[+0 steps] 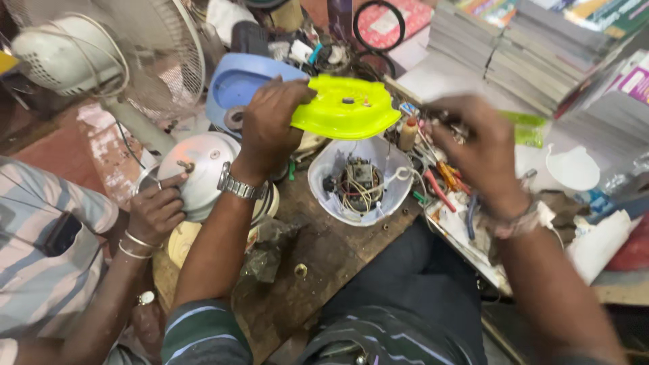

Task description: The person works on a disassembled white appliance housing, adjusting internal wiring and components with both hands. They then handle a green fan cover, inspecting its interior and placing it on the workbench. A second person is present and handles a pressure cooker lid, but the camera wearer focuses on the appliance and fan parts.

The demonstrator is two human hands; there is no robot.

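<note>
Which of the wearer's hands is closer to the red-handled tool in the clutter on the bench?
Right. The right hand hovers just above and beside the red-handled tool. The left hand is well off to its left, holding the yellow-green cover.

This is a small appliance repair workshop. An opened white casing (358, 179) shows bare wiring and a switch on a stained wooden surface (318, 260) dotted with loose screws. Screwdrivers and pliers (439, 179) lie in a heap beside it. A dismantled fan (88, 57), a metal pot base (203, 165) and loose rubber belts (378, 23) crowd around, with stacked books (527, 54) behind.
</note>
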